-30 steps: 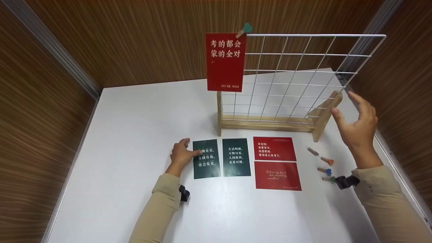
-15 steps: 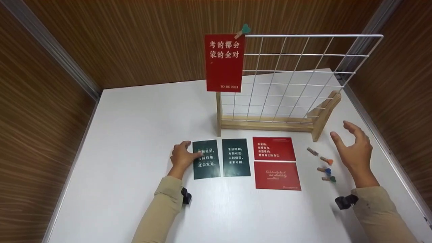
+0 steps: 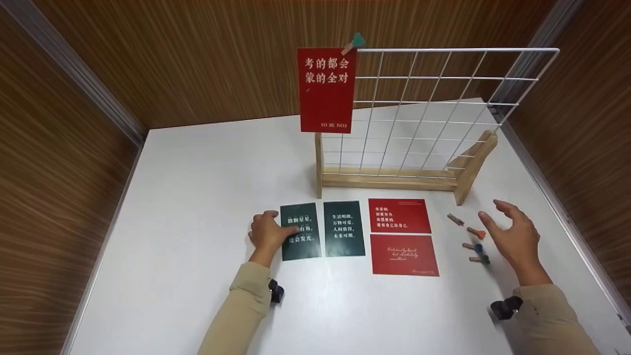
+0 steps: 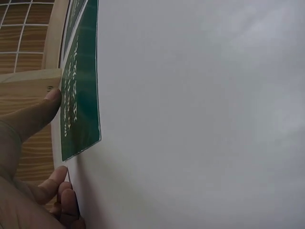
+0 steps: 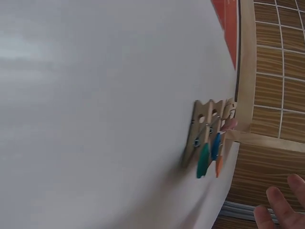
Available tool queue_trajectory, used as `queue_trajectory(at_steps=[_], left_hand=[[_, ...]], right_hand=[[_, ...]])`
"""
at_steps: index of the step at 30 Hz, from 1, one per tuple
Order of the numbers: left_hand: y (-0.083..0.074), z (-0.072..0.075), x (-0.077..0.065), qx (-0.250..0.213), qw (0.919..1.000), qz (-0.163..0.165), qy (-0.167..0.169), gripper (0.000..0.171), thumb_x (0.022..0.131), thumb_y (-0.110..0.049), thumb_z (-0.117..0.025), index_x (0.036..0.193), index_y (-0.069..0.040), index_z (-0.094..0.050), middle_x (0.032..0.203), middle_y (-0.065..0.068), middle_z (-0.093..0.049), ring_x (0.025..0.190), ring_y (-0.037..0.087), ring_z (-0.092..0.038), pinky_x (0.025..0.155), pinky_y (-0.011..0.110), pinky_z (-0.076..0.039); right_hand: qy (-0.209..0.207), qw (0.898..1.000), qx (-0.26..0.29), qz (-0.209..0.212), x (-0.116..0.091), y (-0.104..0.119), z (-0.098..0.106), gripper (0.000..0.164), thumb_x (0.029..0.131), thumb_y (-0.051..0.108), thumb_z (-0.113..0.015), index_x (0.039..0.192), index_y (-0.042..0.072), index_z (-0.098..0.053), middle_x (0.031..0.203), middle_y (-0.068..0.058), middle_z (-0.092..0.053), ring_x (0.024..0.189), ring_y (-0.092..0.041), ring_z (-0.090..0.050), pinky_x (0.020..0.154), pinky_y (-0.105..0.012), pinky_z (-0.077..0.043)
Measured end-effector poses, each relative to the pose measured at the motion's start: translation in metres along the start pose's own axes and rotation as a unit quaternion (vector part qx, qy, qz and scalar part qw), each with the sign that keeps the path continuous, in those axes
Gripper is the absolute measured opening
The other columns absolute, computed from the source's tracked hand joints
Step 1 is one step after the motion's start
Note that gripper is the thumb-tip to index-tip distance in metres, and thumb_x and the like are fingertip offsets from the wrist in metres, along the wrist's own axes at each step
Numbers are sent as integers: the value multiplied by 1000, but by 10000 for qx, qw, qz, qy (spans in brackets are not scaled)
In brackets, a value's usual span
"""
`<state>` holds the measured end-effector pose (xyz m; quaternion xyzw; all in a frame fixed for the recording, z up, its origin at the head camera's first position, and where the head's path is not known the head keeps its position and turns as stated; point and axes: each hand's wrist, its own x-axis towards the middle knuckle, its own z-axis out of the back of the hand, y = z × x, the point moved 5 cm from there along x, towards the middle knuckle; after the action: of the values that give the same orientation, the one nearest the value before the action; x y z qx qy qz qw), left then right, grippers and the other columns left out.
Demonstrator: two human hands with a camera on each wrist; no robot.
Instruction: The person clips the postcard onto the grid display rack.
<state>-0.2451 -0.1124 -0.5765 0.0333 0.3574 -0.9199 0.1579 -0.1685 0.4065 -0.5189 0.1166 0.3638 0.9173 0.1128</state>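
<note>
My left hand (image 3: 268, 232) rests at the left edge of a dark green card (image 3: 301, 246) with white Chinese writing. Its thumb reaches over the card's face, and the other fingers lie beside the edge. In the left wrist view the green card (image 4: 82, 102) lies flat between thumb and fingertips, not pinched. My right hand (image 3: 515, 242), thumb and fingers spread apart, hovers just right of several small wooden clothespins. These carry heart tips: an orange clothespin (image 3: 476, 232), a blue clothespin (image 3: 472, 247) and a green clothespin (image 5: 202, 148). Another clothespin (image 3: 455, 219) lies behind them.
A second green card (image 3: 344, 246) and two red cards, one upper (image 3: 414, 212) and one lower (image 3: 404, 266), lie beside it. Behind stands a white wire grid (image 3: 424, 102) on a wooden base (image 3: 389, 182). A teal heart clothespin (image 3: 356, 42) holds a red card (image 3: 326, 108) on its top left.
My right hand has come down and toward me from beside the grid's right end to beside the clothespins. The left hand has shifted slightly toward me, staying at the green card.
</note>
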Motion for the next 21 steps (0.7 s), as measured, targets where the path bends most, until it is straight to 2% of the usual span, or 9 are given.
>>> queue_trajectory(at_steps=[7, 13, 21], left_hand=[[0, -4, 0, -3, 10000, 92, -27, 71, 66, -26, -88, 126, -2, -57, 120, 19, -51, 108, 33, -47, 92, 46, -33], [0, -1, 0, -196, 9998, 58, 68, 67, 69, -18, -86, 126, 1, -56, 118, 21, -50, 106, 32, -48, 91, 44, -41], [-1, 2, 0, -258, 9996, -49, 103, 62, 70, -13, -85, 123, 4, -57, 119, 21, -49, 109, 32, -47, 93, 43, -43]], right_hand=[[550, 9975, -313, -302, -4, -13, -8, 63, 94, 46, -55, 135, -2, -47, 134, -35, -41, 122, -53, -37, 91, -70, -23], [978, 9926, -467, -554, -7, -22, -15, 61, 95, 46, -52, 133, -2, -49, 133, -37, -40, 121, -55, -36, 89, -70, -22], [1079, 9920, -639, -167, -9, -30, -17, 52, 97, 37, -53, 125, -7, -54, 123, -35, -51, 113, -52, -45, 85, -65, -36]])
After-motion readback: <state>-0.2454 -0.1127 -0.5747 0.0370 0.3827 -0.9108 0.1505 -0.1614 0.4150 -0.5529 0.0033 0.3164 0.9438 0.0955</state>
